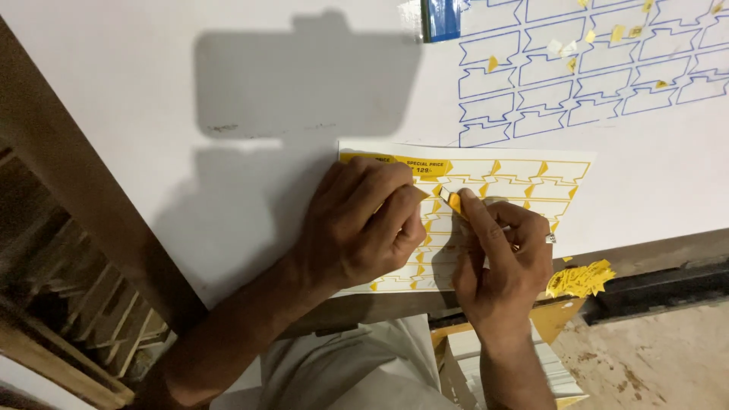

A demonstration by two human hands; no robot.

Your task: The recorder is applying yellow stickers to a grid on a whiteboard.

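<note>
Where the head camera looks down on the white tabletop [152, 68], a sheet of yellow-and-white peel-off label stickers [524, 182] lying flat near the table's front edge, most label shapes already gone from it. Left hand [361, 228] pressed palm-down on the sheet's left half, fingers curled, fingertips at the printed yellow labels along the top row. Right hand [505, 254] just beside it, knuckles nearly touching the left, a ring on one finger, thumb and forefinger pinched on a small yellow-and-white label [451, 200] lifted off the sheet at its middle. Both hands close together, the left bearing down on the sheet, the right clamped on the label.

Farther back on the table, a second backing sheet with blue label outlines [577, 83], empty of labels but for a few yellow scraps [616, 33]. A blue-and-white object [440, 19] at the top edge, cut off by the frame, kind not clear. A crumpled heap of yellow sticker offcuts [579, 279] on the dark ledge right of the right hand. A brown wooden frame [68, 175] along the table's left side, slats of wood below it. Pale trousers [342, 364] at the bottom, concrete floor [653, 364] to the right.
</note>
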